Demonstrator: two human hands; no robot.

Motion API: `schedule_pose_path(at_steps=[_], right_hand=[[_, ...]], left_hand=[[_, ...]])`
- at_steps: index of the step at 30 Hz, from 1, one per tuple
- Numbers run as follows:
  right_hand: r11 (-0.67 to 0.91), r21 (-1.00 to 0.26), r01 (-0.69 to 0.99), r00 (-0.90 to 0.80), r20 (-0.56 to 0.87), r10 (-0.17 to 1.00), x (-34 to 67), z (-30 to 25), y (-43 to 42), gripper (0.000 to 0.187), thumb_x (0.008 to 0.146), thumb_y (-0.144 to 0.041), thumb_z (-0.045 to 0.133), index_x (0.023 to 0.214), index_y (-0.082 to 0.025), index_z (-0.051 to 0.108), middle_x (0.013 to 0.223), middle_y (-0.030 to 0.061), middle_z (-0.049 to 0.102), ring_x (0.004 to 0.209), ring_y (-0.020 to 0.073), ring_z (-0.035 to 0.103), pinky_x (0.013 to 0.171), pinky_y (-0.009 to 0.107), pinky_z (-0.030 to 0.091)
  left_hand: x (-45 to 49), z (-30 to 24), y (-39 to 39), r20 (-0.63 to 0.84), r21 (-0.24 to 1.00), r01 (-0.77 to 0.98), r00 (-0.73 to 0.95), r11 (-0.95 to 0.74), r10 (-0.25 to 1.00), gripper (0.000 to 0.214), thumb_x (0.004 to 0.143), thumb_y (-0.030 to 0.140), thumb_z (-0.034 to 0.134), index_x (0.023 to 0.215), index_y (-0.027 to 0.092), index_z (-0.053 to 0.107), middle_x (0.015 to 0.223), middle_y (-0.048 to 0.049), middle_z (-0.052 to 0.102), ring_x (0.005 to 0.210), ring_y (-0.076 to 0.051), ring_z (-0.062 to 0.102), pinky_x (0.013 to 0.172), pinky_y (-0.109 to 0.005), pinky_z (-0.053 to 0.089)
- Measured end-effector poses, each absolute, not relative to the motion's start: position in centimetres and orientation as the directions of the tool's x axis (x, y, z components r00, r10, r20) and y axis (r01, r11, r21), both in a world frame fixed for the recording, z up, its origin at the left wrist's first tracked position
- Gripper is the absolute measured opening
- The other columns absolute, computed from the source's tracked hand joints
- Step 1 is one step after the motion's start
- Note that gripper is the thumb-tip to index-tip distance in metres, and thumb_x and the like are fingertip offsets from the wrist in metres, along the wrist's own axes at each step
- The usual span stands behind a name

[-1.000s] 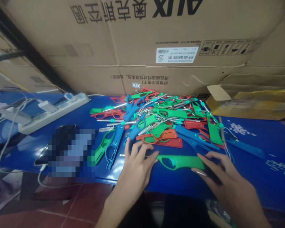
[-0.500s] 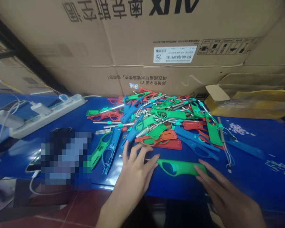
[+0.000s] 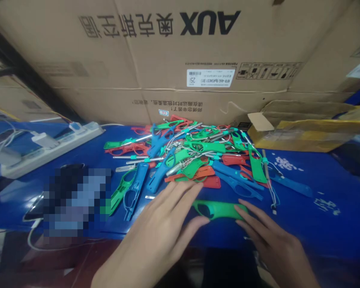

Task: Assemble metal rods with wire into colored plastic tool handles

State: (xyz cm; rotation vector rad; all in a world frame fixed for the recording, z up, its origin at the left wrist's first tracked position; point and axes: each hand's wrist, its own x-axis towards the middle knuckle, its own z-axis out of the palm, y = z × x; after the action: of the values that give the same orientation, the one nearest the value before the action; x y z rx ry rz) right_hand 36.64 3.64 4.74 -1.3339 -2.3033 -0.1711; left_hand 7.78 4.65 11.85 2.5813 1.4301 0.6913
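green casing (image 3: 223, 211) in right hand (image 3: 271, 236), left hand (image 3: 163, 222) spread

A large brown cardboard carton (image 3: 132, 72) is standing along the back of a blue tabletop (image 3: 342, 176), its black lettering showing upside down. A white label (image 3: 211, 78) is sticking to its front, with a small blue-edged sticker (image 3: 163, 113) sitting lower down. On the right, a smaller taped box (image 3: 306, 134) is holding one flap up. On the left, a white power strip (image 3: 55, 151) is lying at a slant, carrying plugs. Nearer, pixelation is covering most of a dark device (image 3: 36, 208), and a white cable (image 3: 31, 240) is looping from it. Reddish floor (image 3: 81, 262) is showing below.
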Motion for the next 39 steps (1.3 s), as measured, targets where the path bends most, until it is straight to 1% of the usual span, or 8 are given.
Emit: schedule_pose_path(at_steps=[3, 5, 10, 16, 20, 25, 32, 39], right_hand=[[0.53, -0.097, 0.842, -0.43, 0.473, 0.769, 36.3, 5.2, 3.9, 0.052, 0.112, -0.028, 0.028, 0.113, -0.025, 0.081, 0.121, 0.0034, 0.079, 0.091, 0.0183, 0.081, 0.056, 0.02, 0.064], [0.52, -0.105, 0.847, -0.416, 0.478, 0.774, 36.2, 5.3, 4.0, 0.051, 0.112, -0.03, 0.029, 0.115, -0.025, 0.079, 0.121, 0.0026, 0.079, 0.093, 0.018, 0.081, 0.056, 0.02, 0.064], [0.437, -0.204, 0.876, -0.306, 0.466, 0.83, 36.5, 5.0, 3.7, 0.04, 0.111, -0.041, 0.038, 0.134, -0.025, 0.066, 0.12, 0.0036, 0.079, 0.099, 0.0166, 0.08, 0.076, 0.02, 0.064], [0.407, -0.252, 0.878, -0.284, 0.411, 0.867, 36.9, 4.9, 3.7, 0.04, 0.108, -0.05, 0.044, 0.137, -0.027, 0.061, 0.119, 0.0038, 0.076, 0.092, 0.0142, 0.08, 0.076, 0.017, 0.061], [0.44, -0.277, 0.854, -0.325, 0.375, 0.868, 37.0, 5.0, 4.0, 0.04, 0.108, -0.051, 0.042, 0.131, -0.027, 0.065, 0.121, 0.004, 0.076, 0.089, 0.0132, 0.08, 0.072, 0.016, 0.061], [0.452, -0.304, 0.839, -0.335, 0.365, 0.869, 37.0, 5.0, 4.3, 0.042, 0.107, -0.054, 0.044, 0.124, -0.025, 0.068, 0.116, 0.005, 0.077, 0.088, 0.0147, 0.079, 0.074, 0.019, 0.061], [0.45, -0.213, 0.867, -0.362, 0.35, 0.864, 37.0, 4.7, 4.6, 0.042, 0.109, -0.048, 0.038, 0.137, -0.026, 0.061, 0.124, 0.0076, 0.072, 0.08, 0.0155, 0.079, 0.062, 0.022, 0.06], [0.471, -0.289, 0.834, -0.418, 0.228, 0.88, 37.6, 4.5, 4.9, 0.035, 0.108, -0.045, 0.044, 0.139, -0.032, 0.055, 0.132, 0.0053, 0.066, 0.091, 0.0174, 0.079, 0.071, 0.027, 0.062]], left_hand=[[7.2, 9.7, 5.6, 0.263, 0.29, 0.787, 0.482, -0.545, 0.836, 0.042, 0.102, 0.031, 0.062, 0.142, 0.018, 0.057, 0.136, -0.0115, 0.065, 0.127, -0.033, 0.061, 0.104, -0.054, 0.057], [7.0, 8.2, 6.2, 0.251, 0.295, 0.793, 0.474, -0.534, 0.844, 0.032, 0.1, 0.024, 0.065, 0.131, 0.016, 0.064, 0.127, -0.0118, 0.068, 0.119, -0.033, 0.064, 0.098, -0.054, 0.059], [6.8, 7.0, 6.9, 0.309, 0.386, 0.736, 0.465, -0.556, 0.83, 0.016, 0.105, 0.024, 0.057, 0.113, 0.019, 0.07, 0.112, -0.0073, 0.071, 0.104, -0.027, 0.064, 0.09, -0.048, 0.057], [7.0, 7.0, 6.6, 0.327, 0.433, 0.712, 0.448, -0.553, 0.832, 0.013, 0.106, 0.023, 0.056, 0.113, 0.019, 0.067, 0.109, -0.0043, 0.072, 0.1, -0.025, 0.062, 0.089, -0.045, 0.051], [7.0, 6.5, 6.6, 0.331, 0.423, 0.72, 0.443, -0.551, 0.833, 0.013, 0.106, 0.021, 0.055, 0.114, 0.02, 0.066, 0.11, -0.0039, 0.071, 0.1, -0.025, 0.06, 0.086, -0.043, 0.049], [7.2, 6.1, 6.7, 0.384, 0.444, 0.701, 0.413, -0.557, 0.826, 0.01, 0.105, 0.02, 0.057, 0.113, 0.019, 0.063, 0.108, -0.0039, 0.071, 0.102, -0.024, 0.058, 0.089, -0.042, 0.046], [7.6, 6.4, 6.7, 0.326, 0.528, 0.671, 0.406, -0.521, 0.854, 0.009, 0.106, 0.017, 0.054, 0.113, 0.02, 0.06, 0.107, -0.0038, 0.068, 0.103, -0.023, 0.058, 0.091, -0.039, 0.047], [7.1, 6.0, 6.5, 0.284, 0.524, 0.686, 0.419, -0.505, 0.863, 0.008, 0.105, 0.021, 0.057, 0.114, 0.021, 0.057, 0.112, -0.0053, 0.066, 0.107, -0.025, 0.056, 0.094, -0.042, 0.046]])
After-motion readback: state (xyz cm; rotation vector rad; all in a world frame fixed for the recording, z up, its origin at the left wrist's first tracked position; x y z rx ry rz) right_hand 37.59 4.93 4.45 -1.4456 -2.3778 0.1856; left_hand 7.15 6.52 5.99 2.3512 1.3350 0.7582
